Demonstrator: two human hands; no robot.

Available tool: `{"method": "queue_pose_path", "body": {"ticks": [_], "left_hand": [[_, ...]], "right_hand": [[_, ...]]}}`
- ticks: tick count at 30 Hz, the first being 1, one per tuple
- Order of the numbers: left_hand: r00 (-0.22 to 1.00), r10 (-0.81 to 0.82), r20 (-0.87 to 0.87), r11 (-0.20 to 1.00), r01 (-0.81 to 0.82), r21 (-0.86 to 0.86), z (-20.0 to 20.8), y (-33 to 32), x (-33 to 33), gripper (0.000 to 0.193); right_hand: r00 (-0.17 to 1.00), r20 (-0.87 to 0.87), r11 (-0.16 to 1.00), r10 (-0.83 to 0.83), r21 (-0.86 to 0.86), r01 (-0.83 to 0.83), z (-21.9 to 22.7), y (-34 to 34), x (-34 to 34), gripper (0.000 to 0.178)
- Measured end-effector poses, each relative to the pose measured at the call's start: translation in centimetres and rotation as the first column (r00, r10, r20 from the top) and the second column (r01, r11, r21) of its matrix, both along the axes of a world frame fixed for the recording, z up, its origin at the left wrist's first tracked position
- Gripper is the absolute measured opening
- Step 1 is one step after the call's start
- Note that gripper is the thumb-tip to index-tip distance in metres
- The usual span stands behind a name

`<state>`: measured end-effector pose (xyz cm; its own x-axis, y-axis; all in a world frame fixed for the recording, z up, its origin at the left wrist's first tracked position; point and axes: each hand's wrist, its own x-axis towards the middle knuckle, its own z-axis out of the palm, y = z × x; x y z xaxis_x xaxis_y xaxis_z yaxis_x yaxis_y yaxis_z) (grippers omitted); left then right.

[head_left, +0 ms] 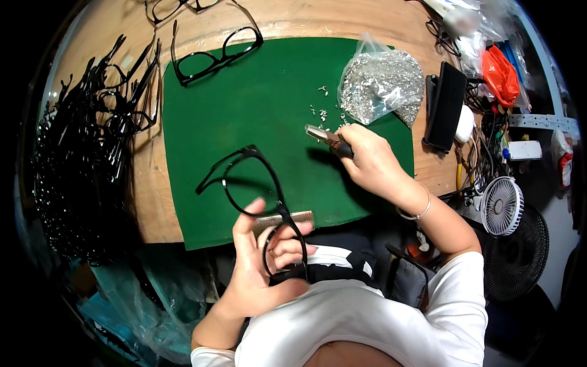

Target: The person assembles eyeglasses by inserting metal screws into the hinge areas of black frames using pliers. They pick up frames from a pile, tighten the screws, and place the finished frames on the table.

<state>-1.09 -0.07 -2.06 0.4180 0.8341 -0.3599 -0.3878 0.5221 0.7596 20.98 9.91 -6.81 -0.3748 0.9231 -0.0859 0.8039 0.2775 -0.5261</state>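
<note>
My left hand [254, 269] is closed on a black eyeglass frame [284, 211] near the front edge of the green mat [257, 104]. The frame is tilted, with one rim over the mat and the other over my fingers; I can see no lenses. In my right hand [374, 158] is a pair of pliers [330, 139], its jaws pointing left. Small silvery metal parts [323, 115] lie scattered just beyond the plier tips. Behind them rests a clear plastic bag [370, 85] full of the same kind of pieces. A narrow textured block [302, 216] shows behind my left fingers.
A dense heap of black eyeglass frames [85, 159] covers the left side. Another black eyeglass frame [219, 60] lies at the mat's far edge. To the right are a black phone-like slab [446, 107], tangled cables, a red plastic bag [501, 76] and a small white fan [502, 206].
</note>
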Motion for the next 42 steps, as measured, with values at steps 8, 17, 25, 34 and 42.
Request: {"method": "queue_pose_path", "body": {"ticks": [8,17,25,34,42], "left_hand": [[0.996,-0.03,-0.084,0.995,0.022,-0.096,-1.0,-0.3,0.0,0.018],[0.946,0.248,-0.206,0.96,-0.212,0.184,-1.1,-0.7,4.0,0.05],[0.94,0.17,-0.295,0.964,-0.097,0.247,-0.7,-0.3,4.5,0.053],[0.995,-0.044,0.086,0.995,0.052,-0.086,1.9,1.5,1.3,0.052],[0.985,-0.126,0.118,0.974,0.145,-0.172,2.9,1.8,-1.1,0.046]], "right_hand": [[0.978,0.09,0.981,0.188,0.028,-0.192,-0.4,0.6,0.4,0.015],[0.76,-0.601,0.924,-0.246,-0.382,-0.003,5.2,-3.9,-3.5,0.013],[0.381,-0.62,0.592,-0.686,-0.78,-0.203,5.4,-4.1,-4.1,0.018],[0.331,-0.514,0.406,-0.792,-0.847,-0.343,6.7,-3.7,-3.9,0.021],[0.842,-0.525,0.575,-0.121,-0.729,-0.372,7.6,-3.7,0.0,0.025]]}}
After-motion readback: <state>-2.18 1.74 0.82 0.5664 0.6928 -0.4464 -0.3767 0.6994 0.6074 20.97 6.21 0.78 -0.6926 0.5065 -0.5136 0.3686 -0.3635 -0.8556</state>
